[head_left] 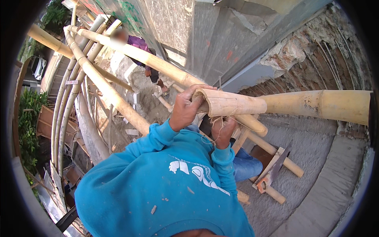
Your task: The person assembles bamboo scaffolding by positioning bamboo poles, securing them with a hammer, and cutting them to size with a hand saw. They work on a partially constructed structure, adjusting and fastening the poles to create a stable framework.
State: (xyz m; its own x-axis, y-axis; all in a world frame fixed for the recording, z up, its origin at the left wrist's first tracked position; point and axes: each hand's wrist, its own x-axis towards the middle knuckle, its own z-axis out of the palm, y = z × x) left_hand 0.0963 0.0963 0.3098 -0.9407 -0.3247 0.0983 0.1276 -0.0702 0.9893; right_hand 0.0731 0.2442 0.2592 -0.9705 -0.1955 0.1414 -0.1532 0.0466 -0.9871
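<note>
High on bamboo scaffolding, the left hand (184,106) clenches the cut end of a horizontal bamboo pole (276,104). The right hand (223,132) – just beneath – grasps thin twine (218,120) hanging from it.

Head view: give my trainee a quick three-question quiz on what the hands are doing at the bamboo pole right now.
1. True or false: the left hand grips the cut end of the horizontal bamboo pole.
2. What does the right hand hold under that pole? A) a hammer B) thin twine C) a paint brush
3. Fill in: the hand saw lies on the ___ ledge, touched by neither hand.

Key
1. True: the fingers wrap over the pole's open end.
2. B: strands of twine hang around the fist, just below the pole.
3. Concrete: the saw rests across bamboo pieces on the grey ledge.
</note>
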